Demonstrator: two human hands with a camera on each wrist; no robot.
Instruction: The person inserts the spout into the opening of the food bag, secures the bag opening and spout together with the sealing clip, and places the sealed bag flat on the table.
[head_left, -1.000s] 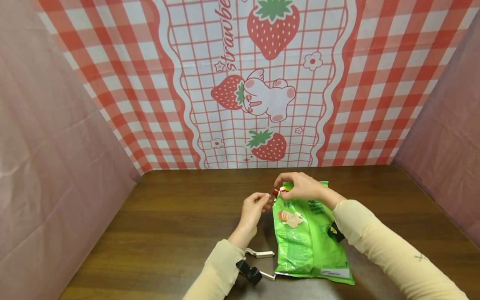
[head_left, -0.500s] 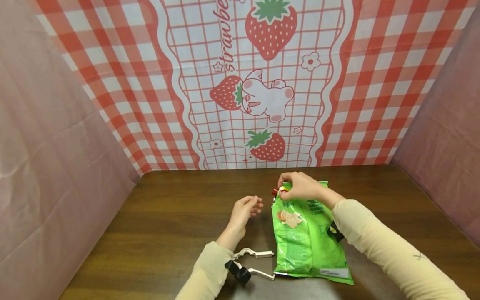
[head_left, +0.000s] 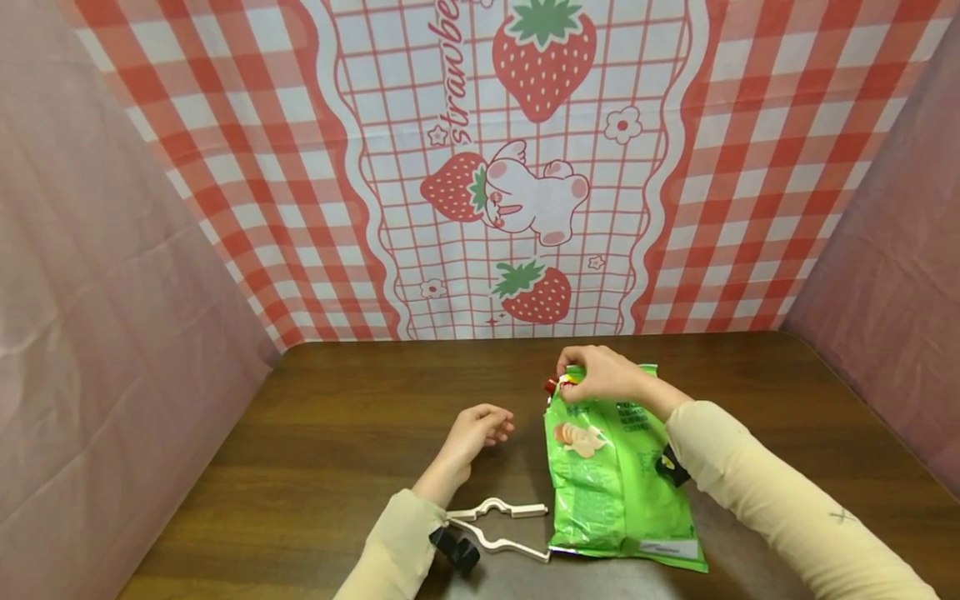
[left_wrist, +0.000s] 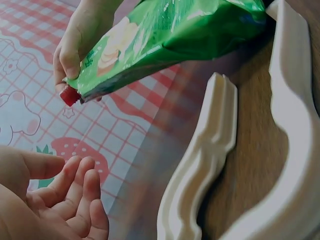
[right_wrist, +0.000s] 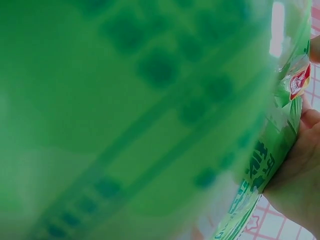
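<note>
A green printed snack bag (head_left: 611,483) lies flat on the table. My right hand (head_left: 600,372) pinches its far left corner between thumb and fingers. From that corner sticks out a small red ribbed piece (left_wrist: 69,95), beside the fingertips; its exact kind cannot be told. Left of the bag and apart from it, my left hand (head_left: 472,433) hovers with loosely curved fingers and holds nothing; its palm shows in the left wrist view. Below it lies a white plastic V-shaped clamp (head_left: 517,546) with two wavy arms spread apart. My left sleeve partly hides its joined end.
The brown wooden table (head_left: 337,467) extends to both sides. At its back hangs a red-and-white checked cloth (head_left: 300,208) with strawberries. Pinkish cloth (head_left: 135,292) hangs at left and right. In the right wrist view the blurred bag fills most of the frame.
My left hand has let go of the bag's red corner piece and moved left and toward me, uncovering more of the white clamp. The right hand still pinches the corner.
</note>
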